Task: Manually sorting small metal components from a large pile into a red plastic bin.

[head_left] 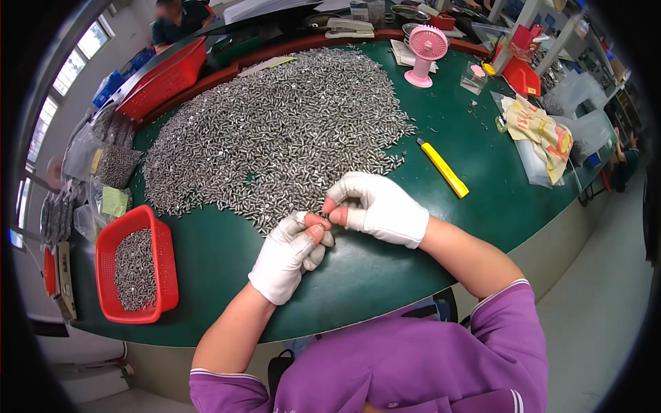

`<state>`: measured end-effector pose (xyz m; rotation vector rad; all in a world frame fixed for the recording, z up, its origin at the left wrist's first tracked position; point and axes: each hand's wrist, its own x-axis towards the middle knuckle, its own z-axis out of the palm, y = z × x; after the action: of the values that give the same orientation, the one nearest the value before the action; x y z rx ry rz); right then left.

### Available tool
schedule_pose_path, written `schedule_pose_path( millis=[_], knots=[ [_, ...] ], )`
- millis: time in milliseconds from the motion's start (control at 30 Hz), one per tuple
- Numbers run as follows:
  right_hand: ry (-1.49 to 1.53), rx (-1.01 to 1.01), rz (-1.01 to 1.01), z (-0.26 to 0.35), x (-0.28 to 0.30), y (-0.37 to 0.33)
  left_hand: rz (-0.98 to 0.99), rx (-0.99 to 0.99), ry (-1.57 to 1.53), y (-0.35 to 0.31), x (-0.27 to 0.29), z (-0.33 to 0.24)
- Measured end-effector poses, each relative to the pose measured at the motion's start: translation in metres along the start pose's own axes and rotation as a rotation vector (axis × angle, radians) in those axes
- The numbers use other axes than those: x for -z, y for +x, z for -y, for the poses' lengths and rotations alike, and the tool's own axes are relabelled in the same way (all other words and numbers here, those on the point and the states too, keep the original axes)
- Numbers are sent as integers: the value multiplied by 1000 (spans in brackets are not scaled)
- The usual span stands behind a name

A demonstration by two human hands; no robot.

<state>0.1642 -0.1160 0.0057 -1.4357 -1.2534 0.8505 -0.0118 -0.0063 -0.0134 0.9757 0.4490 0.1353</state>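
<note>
A wide heap of small, silvery, screw-like metal pieces (289, 124) covers much of the green table. At its near edge my two hands meet, both in white gloves with some fingertips bare. My left hand (286, 255) is closed, its thumb pressed against the index finger; whatever lies between them is too small to make out. My right hand (382, 210) pinches thumb and forefinger just above the left fingertips. Something tiny and dark shows there, perhaps one of the metal pieces. To the left stands a red plastic basket (165, 268) partly filled with similar pieces.
A yellow utility knife (443, 168) lies right of the heap. Behind it are a pink fan (427, 51) and a small clear box (474, 79). Bags and a printed cloth (540, 134) lie far right. Another red basket (165, 79) and a person (180, 24) are at the back left.
</note>
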Motion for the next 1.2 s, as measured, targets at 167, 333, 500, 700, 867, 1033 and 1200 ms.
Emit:
schedule_pose_path(
  millis=[167, 333, 500, 700, 867, 1033, 1200],
  knots=[
    [-691, 202, -240, -16, 16, 8, 1, -12, 13, -1, -2, -1],
    [-825, 148, -164, -16, 10, 5, -1, 3, -61, -1, -2, 0],
    [-884, 154, -91, -17, 6, 5, 10, 8, -167, -2, -3, -3],
    [-869, 182, -52, -12, 4, 6, 15, 3, -54, -1, 2, 0],
    [-627, 377, 9, -5, 2, 3, -5, 37, 52, -3, -9, -7],
    [-622, 399, -61, -5, 1, 4, 10, 32, 13, -2, -4, -3],
    [-799, 274, -103, -22, 10, 9, 1, 59, -18, -2, -2, -1]
  ],
)
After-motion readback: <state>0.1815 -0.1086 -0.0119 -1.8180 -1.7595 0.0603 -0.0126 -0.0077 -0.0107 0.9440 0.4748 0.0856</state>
